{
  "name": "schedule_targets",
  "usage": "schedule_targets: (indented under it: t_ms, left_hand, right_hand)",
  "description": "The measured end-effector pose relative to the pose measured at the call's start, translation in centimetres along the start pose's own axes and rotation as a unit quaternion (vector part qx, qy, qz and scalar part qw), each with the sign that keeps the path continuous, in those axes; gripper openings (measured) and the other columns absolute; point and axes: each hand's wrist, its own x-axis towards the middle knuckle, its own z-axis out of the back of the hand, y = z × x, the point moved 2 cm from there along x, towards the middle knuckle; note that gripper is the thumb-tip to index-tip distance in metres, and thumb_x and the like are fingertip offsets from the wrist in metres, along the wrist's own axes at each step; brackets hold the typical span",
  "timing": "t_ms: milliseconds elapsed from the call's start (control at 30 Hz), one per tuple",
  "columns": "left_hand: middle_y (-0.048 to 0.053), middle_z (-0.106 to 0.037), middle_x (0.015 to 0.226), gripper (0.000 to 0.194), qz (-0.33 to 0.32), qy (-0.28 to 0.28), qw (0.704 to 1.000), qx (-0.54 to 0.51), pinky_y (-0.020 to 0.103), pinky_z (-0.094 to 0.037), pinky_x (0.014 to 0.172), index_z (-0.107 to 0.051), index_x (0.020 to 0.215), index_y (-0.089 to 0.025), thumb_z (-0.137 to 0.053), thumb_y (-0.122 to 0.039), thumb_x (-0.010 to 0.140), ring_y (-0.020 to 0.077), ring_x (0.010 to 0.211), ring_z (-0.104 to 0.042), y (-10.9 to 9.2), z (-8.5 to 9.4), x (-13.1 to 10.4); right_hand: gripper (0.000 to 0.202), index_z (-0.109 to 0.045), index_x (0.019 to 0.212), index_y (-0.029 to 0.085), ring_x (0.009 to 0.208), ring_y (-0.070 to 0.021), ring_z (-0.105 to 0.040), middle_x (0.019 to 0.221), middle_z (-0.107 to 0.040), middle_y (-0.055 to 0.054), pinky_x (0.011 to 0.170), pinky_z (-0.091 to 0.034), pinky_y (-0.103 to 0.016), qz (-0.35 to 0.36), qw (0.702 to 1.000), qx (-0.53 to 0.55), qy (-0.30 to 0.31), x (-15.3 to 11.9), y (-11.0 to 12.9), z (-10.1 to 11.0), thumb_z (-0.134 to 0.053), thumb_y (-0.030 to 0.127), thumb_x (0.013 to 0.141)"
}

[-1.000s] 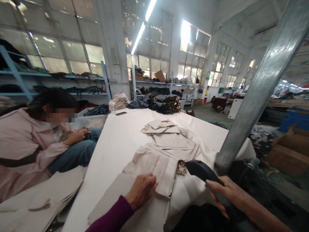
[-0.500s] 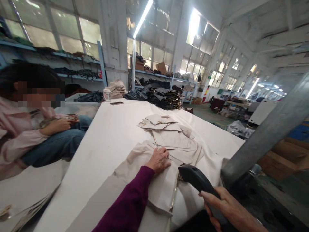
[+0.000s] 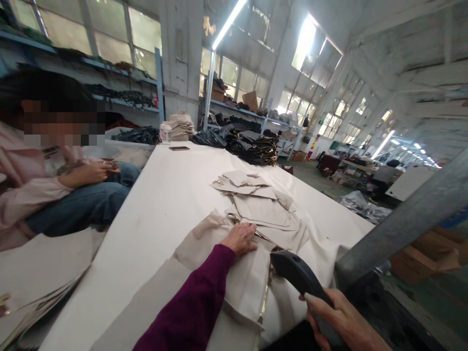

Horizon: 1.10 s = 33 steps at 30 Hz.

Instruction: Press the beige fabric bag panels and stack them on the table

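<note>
My left hand point(image 3: 240, 239), below a purple sleeve, lies palm down on a beige fabric piece point(image 3: 248, 282) with a gold zipper point(image 3: 263, 302) along its right edge. Its fingers lie flat, near the piece's upper edge. My right hand point(image 3: 338, 312) is wrapped round the handle of a black handheld tool point(image 3: 302, 273); the tool's tip is at the upper right corner of the piece. Further up the table lie more beige pieces point(image 3: 265, 212) with metal trim, loosely stacked.
At the left sits a person point(image 3: 84, 175) beside a stack of beige sheets point(image 3: 47, 273). A phone point(image 3: 179, 148), a cup point(image 3: 165, 131) and dark stacked pieces point(image 3: 252, 146) are at the table's far end. A metal post point(image 3: 398, 219) slants up at the right.
The camera view has shifted slightly. By my left hand, more gold trim now shows at the piece's upper edge. Both hands stay nearly where they were.
</note>
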Motion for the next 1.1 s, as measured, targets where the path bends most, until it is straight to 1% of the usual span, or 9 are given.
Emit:
schedule_targets:
  t_ms: [133,267,433,500,600,633,867,1000,1100]
  left_hand:
    - [0.01,-0.065,0.09,0.018,0.01,0.029,0.998,-0.059,0.038,-0.039,0.085,-0.063,0.088,-0.015,-0.058,-0.024,0.074,0.0269,0.092,-0.057,0.2,0.8,0.0]
    - [0.004,-0.066,0.077,0.012,-0.003,0.057,0.984,-0.166,0.028,-0.042,0.074,-0.068,0.072,-0.016,-0.056,-0.018,0.069,0.0214,0.084,-0.057,0.2,1.9,0.2]
    - [0.003,-0.068,0.081,0.03,-0.013,0.074,0.943,-0.323,0.024,-0.044,0.066,-0.072,0.092,-0.013,-0.053,-0.027,0.072,0.0185,0.078,-0.059,0.6,1.8,0.0]
    - [0.005,-0.07,0.085,0.033,-0.011,0.085,0.89,-0.448,0.025,-0.045,0.071,-0.072,0.094,-0.011,-0.056,-0.028,0.071,0.0185,0.08,-0.06,0.8,1.2,-0.1]
    - [0.006,-0.071,0.075,0.027,0.008,0.103,0.765,-0.636,0.025,-0.043,0.07,-0.074,0.083,-0.01,-0.064,-0.025,0.063,0.0156,0.069,-0.059,1.0,0.1,-0.1]
    - [0.005,-0.07,0.072,0.024,0.017,0.104,0.74,-0.664,0.024,-0.043,0.068,-0.075,0.079,-0.01,-0.065,-0.024,0.062,0.014,0.065,-0.058,1.1,-0.2,-0.1]
    - [0.003,-0.067,0.061,0.019,0.045,0.121,0.717,-0.685,0.022,-0.038,0.057,-0.074,0.07,-0.01,-0.069,-0.024,0.058,0.0095,0.053,-0.053,0.8,-0.2,-0.3]
    - [0.001,-0.066,0.058,0.016,0.053,0.119,0.714,-0.688,0.021,-0.038,0.056,-0.072,0.066,-0.011,-0.071,-0.025,0.058,0.0081,0.051,-0.051,0.8,0.1,-0.6]
    - [0.001,-0.066,0.059,0.019,0.064,0.116,0.717,-0.685,0.022,-0.039,0.056,-0.072,0.068,-0.011,-0.071,-0.027,0.057,0.0091,0.05,-0.052,1.0,-0.2,-0.6]
  right_hand:
    - [0.046,-0.053,0.063,0.016,0.034,-0.0082,-0.045,0.039,-0.047,0.004,0.038,-0.036,-0.018,0.026,0.999,-0.027,0.002,-0.4,0.9,-0.5,-0.047,0.055,0.086]
    - [0.046,-0.053,0.061,0.016,0.032,-0.0087,-0.047,0.038,-0.048,0.003,0.035,-0.033,-0.017,0.054,0.998,-0.044,-0.007,-0.2,1.5,-1.2,-0.046,0.053,0.087]
    - [0.041,-0.054,0.063,0.015,0.032,-0.0079,-0.047,0.038,-0.051,0.004,0.035,-0.035,-0.016,0.058,0.997,-0.042,-0.009,0.6,2.6,-1.7,-0.045,0.047,0.088]
    - [0.04,-0.053,0.063,0.016,0.031,-0.0082,-0.047,0.038,-0.051,0.004,0.034,-0.036,-0.016,0.058,0.997,-0.039,-0.016,1.1,3.0,-1.7,-0.046,0.047,0.088]
    - [0.039,-0.051,0.062,0.017,0.029,-0.0086,-0.046,0.037,-0.051,0.004,0.032,-0.036,-0.016,0.048,0.997,-0.045,-0.026,1.4,3.4,-1.9,-0.046,0.047,0.087]
    - [0.038,-0.051,0.063,0.017,0.03,-0.0084,-0.046,0.038,-0.051,0.004,0.032,-0.036,-0.016,0.049,0.997,-0.047,-0.024,1.3,3.4,-2.0,-0.046,0.046,0.087]
    - [0.036,-0.052,0.06,0.017,0.032,-0.0074,-0.047,0.039,-0.051,0.005,0.036,-0.037,-0.016,0.081,0.993,-0.085,-0.014,0.8,3.7,-3.0,-0.047,0.04,0.087]
    - [0.038,-0.051,0.063,0.017,0.032,-0.0093,-0.048,0.04,-0.052,0.004,0.034,-0.04,-0.018,0.06,0.994,-0.034,-0.082,2.2,4.5,-1.7,-0.048,0.048,0.085]
    - [0.043,-0.052,0.062,0.017,0.031,-0.0093,-0.048,0.039,-0.052,0.003,0.033,-0.039,-0.018,0.025,0.996,-0.002,-0.083,2.0,4.4,-0.4,-0.05,0.055,0.082]
